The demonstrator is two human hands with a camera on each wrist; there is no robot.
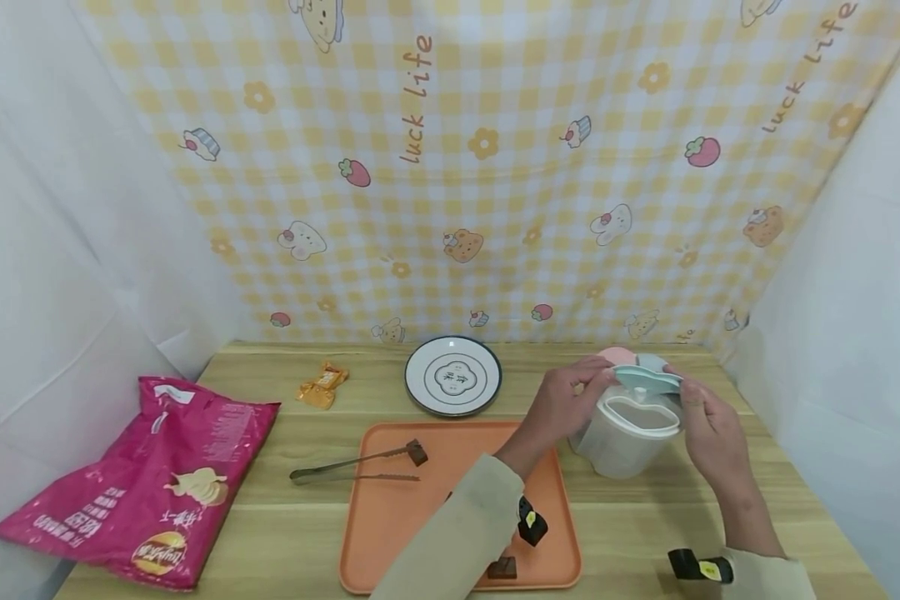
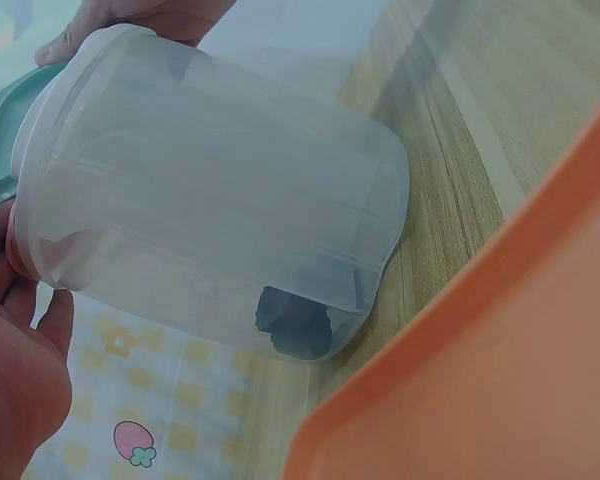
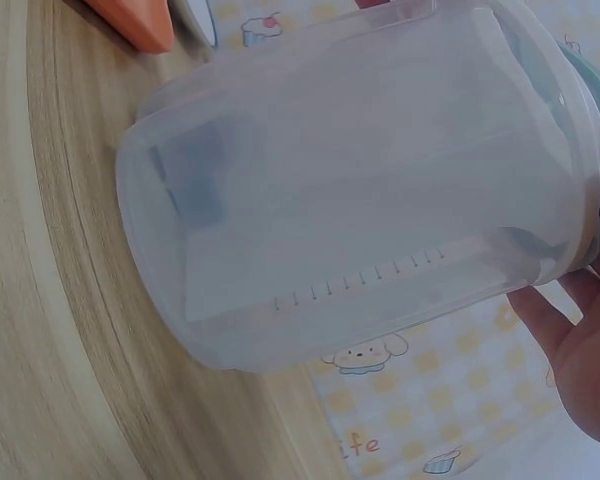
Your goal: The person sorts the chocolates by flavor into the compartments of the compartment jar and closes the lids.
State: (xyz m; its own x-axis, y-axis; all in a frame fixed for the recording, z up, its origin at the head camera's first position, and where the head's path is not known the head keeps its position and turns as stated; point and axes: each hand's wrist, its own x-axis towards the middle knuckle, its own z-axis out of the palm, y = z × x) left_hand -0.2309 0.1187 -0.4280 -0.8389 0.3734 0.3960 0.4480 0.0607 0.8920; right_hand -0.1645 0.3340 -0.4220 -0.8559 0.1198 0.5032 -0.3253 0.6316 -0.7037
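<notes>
A clear plastic storage container (image 1: 621, 446) stands at the right of the table. Its teal lid (image 1: 648, 379) is tilted up, with one compartment's opening showing in front. My left hand (image 1: 570, 400) pinches the lid's left edge, fingers reaching behind at the rim. On the other side, my right hand (image 1: 712, 429) holds the lid's right edge between thumb and fingers. Behind it a pink lid (image 1: 617, 356) and a pale blue lid (image 1: 651, 362) cover other parts. Through the cloudy wall, dark pieces (image 2: 295, 325) lie at the bottom of the container.
An orange tray (image 1: 390, 533) lies under my left forearm, with metal tongs (image 1: 345, 465) over its left edge and brown chocolate pieces (image 1: 417, 452) on it. A white plate (image 1: 453, 404) sits behind. Orange-wrapped candies (image 1: 321, 387) and a magenta chip bag (image 1: 142, 483) are left.
</notes>
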